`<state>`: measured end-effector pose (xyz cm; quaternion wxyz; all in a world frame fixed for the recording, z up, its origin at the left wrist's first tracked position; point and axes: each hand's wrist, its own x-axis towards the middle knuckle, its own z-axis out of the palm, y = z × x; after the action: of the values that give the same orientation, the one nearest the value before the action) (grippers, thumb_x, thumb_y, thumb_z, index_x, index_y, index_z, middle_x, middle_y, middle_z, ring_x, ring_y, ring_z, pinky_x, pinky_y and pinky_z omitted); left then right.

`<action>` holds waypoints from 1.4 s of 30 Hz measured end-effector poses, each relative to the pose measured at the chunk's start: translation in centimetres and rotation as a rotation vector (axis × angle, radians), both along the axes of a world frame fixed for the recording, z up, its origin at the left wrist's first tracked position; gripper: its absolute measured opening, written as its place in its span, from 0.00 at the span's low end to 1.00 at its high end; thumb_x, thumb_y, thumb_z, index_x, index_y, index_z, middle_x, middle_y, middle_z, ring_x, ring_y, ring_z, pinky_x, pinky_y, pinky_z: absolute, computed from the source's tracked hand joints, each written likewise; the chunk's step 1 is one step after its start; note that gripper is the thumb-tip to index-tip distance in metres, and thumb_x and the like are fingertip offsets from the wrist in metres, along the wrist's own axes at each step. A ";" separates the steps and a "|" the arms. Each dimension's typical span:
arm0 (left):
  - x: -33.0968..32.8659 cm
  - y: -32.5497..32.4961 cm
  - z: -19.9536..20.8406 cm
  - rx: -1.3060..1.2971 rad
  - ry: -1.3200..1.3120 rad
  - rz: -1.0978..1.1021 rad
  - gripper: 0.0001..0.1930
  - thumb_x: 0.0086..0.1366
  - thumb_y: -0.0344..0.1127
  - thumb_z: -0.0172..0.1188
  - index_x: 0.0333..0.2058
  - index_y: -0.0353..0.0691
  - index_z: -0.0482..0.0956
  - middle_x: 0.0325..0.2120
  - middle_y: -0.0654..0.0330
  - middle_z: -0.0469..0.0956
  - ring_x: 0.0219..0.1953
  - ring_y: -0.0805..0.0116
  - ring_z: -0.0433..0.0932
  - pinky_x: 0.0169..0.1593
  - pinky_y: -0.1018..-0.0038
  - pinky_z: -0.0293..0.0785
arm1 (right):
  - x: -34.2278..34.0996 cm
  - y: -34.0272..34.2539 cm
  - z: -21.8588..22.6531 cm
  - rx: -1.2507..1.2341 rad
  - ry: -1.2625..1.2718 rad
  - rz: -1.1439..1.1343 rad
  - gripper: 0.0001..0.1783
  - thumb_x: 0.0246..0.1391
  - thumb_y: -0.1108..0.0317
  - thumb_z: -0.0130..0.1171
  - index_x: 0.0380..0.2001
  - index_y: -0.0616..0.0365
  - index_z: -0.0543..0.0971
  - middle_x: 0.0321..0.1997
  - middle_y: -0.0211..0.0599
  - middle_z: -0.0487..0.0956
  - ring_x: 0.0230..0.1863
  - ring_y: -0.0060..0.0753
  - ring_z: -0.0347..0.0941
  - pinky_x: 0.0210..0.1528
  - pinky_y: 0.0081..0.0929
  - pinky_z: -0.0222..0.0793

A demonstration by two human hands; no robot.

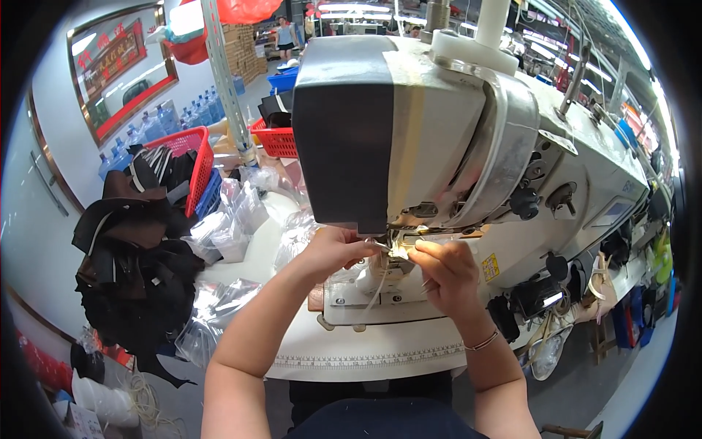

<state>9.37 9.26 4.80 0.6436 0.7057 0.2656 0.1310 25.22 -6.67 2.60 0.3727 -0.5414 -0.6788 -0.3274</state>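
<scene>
Both hands — left hand [333,250], right hand [447,269] — pinch a white strip [378,287] under the sewing machine [453,139].

Garment factory floor: large white industrial sewing machine [468,146] at 12 o'clock, dark cut fabric pile [135,263] at 9, red plastic baskets [191,157] at 10

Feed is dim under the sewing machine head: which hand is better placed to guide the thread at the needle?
Probably the right hand: its fingers pinch at the lit needle area of the sewing machine. The left hand sits just beside it, steadying the white strip.
</scene>
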 end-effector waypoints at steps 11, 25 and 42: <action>0.8 -3.2 -3.5 -0.278 -0.452 0.119 0.04 0.57 0.30 0.54 0.25 0.39 0.70 0.18 0.66 0.68 0.17 0.80 0.66 0.20 0.81 0.63 | 3.3 1.7 0.3 -0.180 0.052 -0.016 0.22 0.29 0.78 0.57 0.32 0.42 0.80 0.19 0.25 0.74 0.24 0.32 0.69 0.29 0.29 0.65; 0.8 -3.6 -4.0 -0.384 -0.490 0.180 0.04 0.57 0.30 0.51 0.25 0.39 0.70 0.19 0.65 0.69 0.17 0.81 0.66 0.20 0.83 0.62 | 3.9 3.3 -0.1 -0.093 0.087 0.026 0.14 0.31 0.77 0.59 0.27 0.49 0.79 0.20 0.33 0.75 0.23 0.39 0.72 0.26 0.33 0.64; 1.2 -4.9 -4.0 0.065 -0.480 0.203 0.10 0.62 0.33 0.53 0.24 0.37 0.65 0.15 0.69 0.65 0.16 0.84 0.63 0.18 0.83 0.60 | 5.6 5.7 -2.2 -0.132 0.293 0.119 0.14 0.37 0.78 0.59 0.32 0.54 0.77 0.29 0.39 0.77 0.30 0.48 0.73 0.29 0.35 0.67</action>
<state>10.62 4.35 0.82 0.6487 0.6446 0.1705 0.3669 30.79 -0.99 0.40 0.4500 -0.5653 -0.6682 -0.1772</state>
